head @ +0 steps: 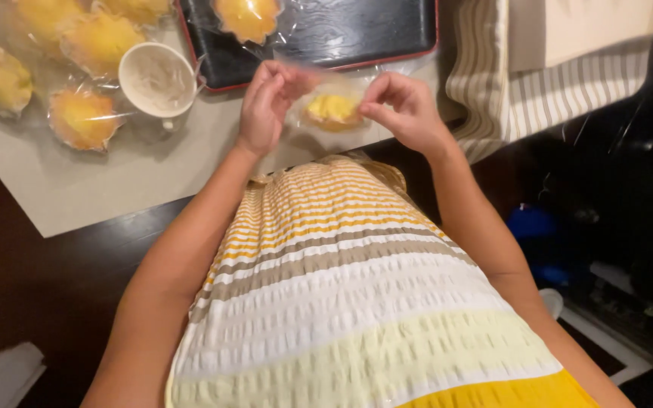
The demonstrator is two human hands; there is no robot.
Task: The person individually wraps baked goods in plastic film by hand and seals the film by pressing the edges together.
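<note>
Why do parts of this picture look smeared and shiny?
Head view: the left hand is motion-blurred around the clear bag holding a yellow cake; glare streaks the black tray; wide-lens distortion bends the edges; the right side is dark.

Both hands pinch a clear bag with a yellow cake [332, 110] inside, left hand [264, 106] and right hand [406, 109] at its edges. Nearby, more wrapped cakes [83, 119] and a white cup [158, 79] sit on the table [115, 189], beside a black tray [341, 34].

wrapped yellow cakes [83, 117] lie beside a white cup [158, 78] and black tray [357, 34].
</note>
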